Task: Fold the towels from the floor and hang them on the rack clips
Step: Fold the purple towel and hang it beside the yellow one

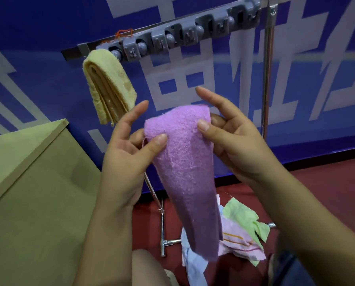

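Note:
A folded purple towel hangs long and narrow between my hands at the centre of the view. My left hand pinches its upper left corner with the thumb in front. Its upper right edge is pinched the same way by my right hand, index finger raised. Above, a grey strip of rack clips runs along a metal bar. A folded yellow towel hangs from the leftmost clip. On the red floor lies a heap of more towels, green, pink striped and pale blue.
A tan cardboard box stands close on the left. The rack's upright metal post rises at the right and its chrome foot crosses the floor below the purple towel. A blue banner wall is right behind the rack.

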